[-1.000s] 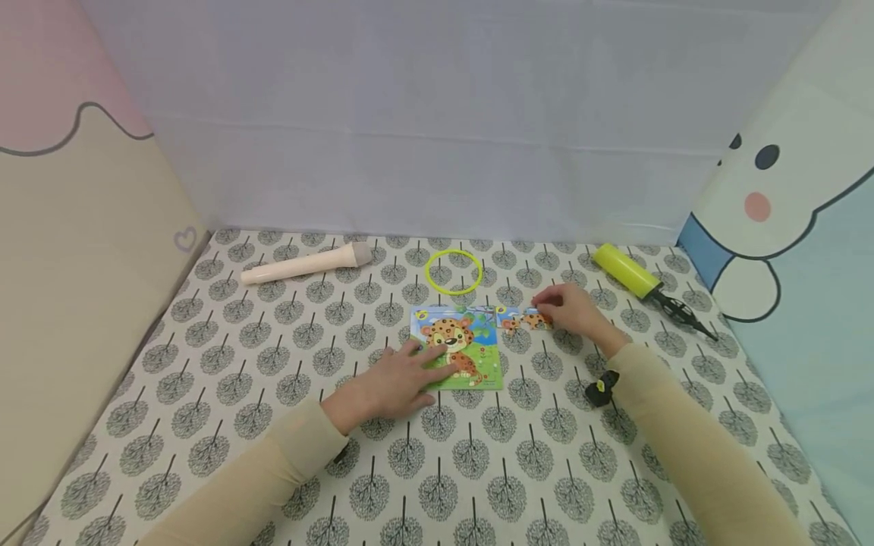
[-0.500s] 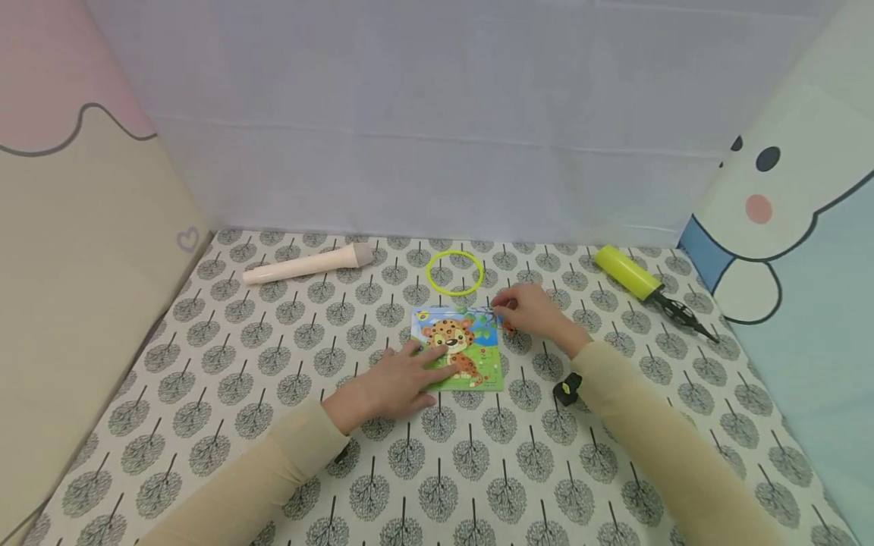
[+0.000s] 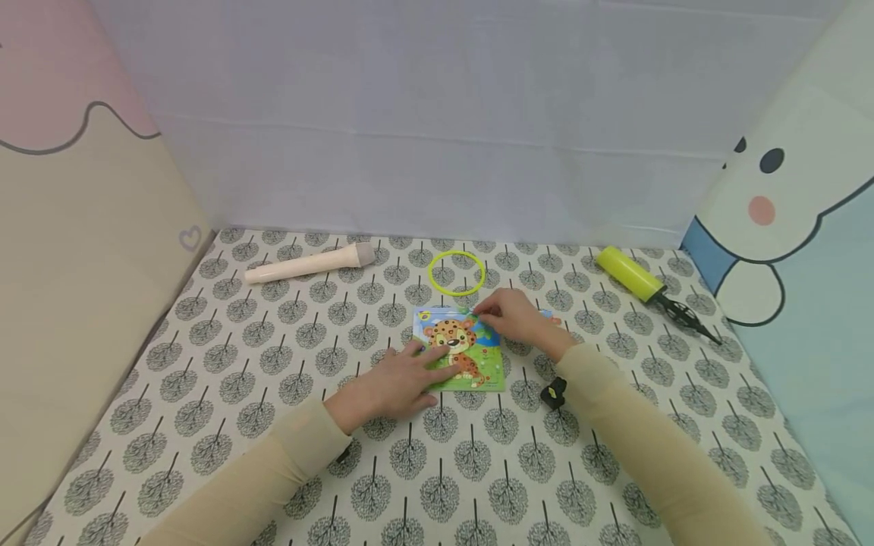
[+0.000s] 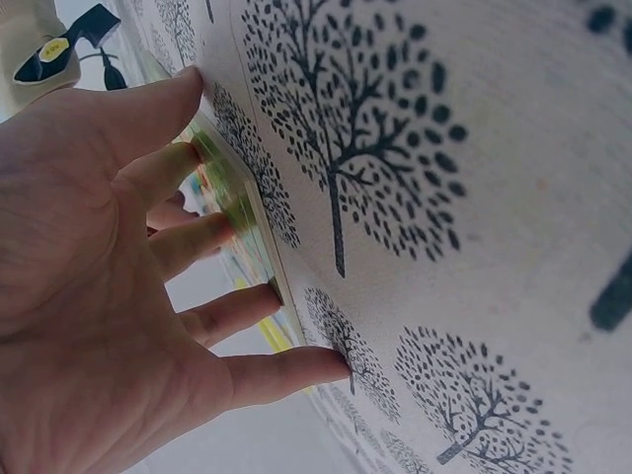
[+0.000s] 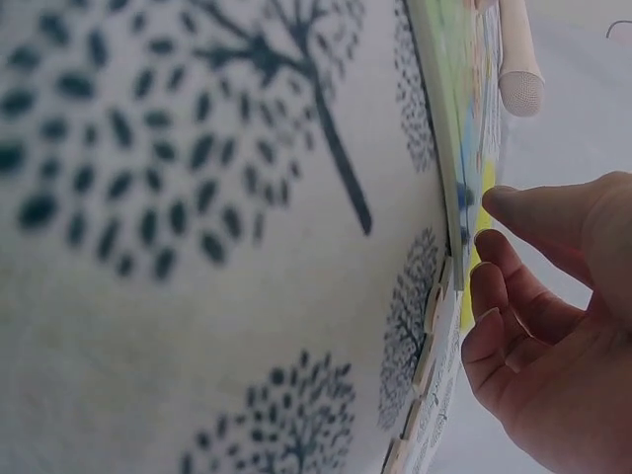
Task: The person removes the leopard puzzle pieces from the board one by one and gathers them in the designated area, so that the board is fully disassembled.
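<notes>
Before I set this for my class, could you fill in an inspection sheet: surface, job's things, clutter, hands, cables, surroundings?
Surface: white cloth with a dark tree print.
Job's things: board with a leopard picture, lying flat; pieces to its right, partly hidden by the right hand.
Clutter: microphone and ring beyond the board; pump off to the right.
Hands: left hand touches the board, fingers spread; right hand at the board's far right corner, whether holding anything cannot be told.
Cables: nothing plainly seen.
Surroundings: pale backdrop behind; printed panels left and right.
</notes>
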The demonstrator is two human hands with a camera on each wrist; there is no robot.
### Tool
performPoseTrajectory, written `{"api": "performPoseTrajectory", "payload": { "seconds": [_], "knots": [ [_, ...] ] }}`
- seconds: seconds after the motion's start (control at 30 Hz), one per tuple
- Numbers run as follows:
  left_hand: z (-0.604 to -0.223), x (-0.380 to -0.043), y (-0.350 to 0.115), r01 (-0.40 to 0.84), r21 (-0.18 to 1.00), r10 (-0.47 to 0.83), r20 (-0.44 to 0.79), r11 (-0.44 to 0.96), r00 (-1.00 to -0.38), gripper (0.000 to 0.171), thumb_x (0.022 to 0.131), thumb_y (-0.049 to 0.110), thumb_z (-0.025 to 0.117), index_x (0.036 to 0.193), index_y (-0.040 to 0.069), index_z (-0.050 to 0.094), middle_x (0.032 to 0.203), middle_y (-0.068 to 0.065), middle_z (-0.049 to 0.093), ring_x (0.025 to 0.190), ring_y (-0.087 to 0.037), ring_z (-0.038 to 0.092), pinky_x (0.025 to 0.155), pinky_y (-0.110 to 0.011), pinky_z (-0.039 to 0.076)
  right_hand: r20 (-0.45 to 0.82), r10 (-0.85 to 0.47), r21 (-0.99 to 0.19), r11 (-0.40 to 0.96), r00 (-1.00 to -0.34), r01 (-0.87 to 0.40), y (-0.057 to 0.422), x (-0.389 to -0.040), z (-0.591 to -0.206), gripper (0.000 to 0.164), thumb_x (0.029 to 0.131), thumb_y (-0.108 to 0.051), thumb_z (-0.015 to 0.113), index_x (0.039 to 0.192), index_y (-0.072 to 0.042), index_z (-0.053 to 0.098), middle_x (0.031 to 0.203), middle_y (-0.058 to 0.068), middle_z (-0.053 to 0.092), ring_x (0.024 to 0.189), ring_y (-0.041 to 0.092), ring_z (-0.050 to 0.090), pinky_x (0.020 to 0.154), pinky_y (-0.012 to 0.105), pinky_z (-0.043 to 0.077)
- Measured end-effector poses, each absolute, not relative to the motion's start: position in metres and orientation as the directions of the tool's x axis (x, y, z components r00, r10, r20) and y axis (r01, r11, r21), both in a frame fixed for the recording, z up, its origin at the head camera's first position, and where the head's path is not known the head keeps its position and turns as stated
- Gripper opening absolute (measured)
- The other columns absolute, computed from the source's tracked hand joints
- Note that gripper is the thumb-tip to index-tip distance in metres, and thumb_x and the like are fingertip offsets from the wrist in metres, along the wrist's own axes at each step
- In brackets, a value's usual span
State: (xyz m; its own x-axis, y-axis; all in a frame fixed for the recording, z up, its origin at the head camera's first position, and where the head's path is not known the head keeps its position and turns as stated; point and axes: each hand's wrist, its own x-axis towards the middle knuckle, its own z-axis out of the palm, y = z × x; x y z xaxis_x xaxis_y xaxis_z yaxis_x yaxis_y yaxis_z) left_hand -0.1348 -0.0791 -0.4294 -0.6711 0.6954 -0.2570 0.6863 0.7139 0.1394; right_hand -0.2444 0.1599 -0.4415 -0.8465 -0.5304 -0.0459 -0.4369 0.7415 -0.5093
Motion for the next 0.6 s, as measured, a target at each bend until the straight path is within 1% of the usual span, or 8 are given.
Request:
{"api": "performPoseTrajectory", "payload": {
  "seconds": [0.1,0.2,0.4,0.6],
  "knots": [
    [-0.429,-0.134,-0.079,0.684,0.147,0.695,-0.255,0.715,-0.672,0.064,0.094,0.043,0.056,0.151,0.034,0.027,0.157,-0.004,0.018,0.135,-0.035,0.025,0.094,-0.066,0.035,-0.046,-0.541,-0.493,0.744,-0.840,-0.452,0.158,-0.244,-0.441,0.017,0.091,-0.012,0.065,0.104,-0.010,0.075,0.092,-0.001,0.066,0.079,0.014,0.054,0.068,0.032,0.046],
    [-0.430,-0.134,-0.079,0.683,0.152,0.696,-0.254,0.714,-0.671,0.064,0.094,0.043,0.056,0.151,0.034,0.028,0.157,-0.003,0.018,0.135,-0.035,0.025,0.094,-0.066,0.036,-0.038,-0.556,-0.473,0.742,-0.831,-0.475,0.156,-0.244,-0.440,0.017,0.091,-0.011,0.065,0.104,-0.010,0.075,0.092,0.000,0.067,0.078,0.014,0.054,0.066,0.031,0.045],
    [-0.430,-0.135,-0.078,0.681,0.150,0.694,-0.258,0.716,-0.672,0.064,0.094,0.043,0.055,0.151,0.034,0.027,0.157,-0.004,0.018,0.135,-0.035,0.025,0.094,-0.065,0.036,-0.031,-0.575,-0.477,0.728,-0.818,-0.493,0.151,-0.245,-0.441,0.018,0.089,-0.012,0.067,0.105,-0.009,0.075,0.090,0.000,0.066,0.073,0.013,0.051,0.063,0.028,0.045],
    [-0.429,-0.135,-0.078,0.682,0.142,0.691,-0.263,0.718,-0.673,0.064,0.094,0.043,0.056,0.151,0.033,0.028,0.157,-0.004,0.019,0.135,-0.035,0.025,0.094,-0.065,0.036,-0.025,-0.593,-0.467,0.718,-0.805,-0.515,0.147,-0.243,-0.439,0.019,0.090,-0.016,0.068,0.107,-0.009,0.074,0.092,0.001,0.064,0.078,0.014,0.053,0.065,0.029,0.046]
  ]
}}
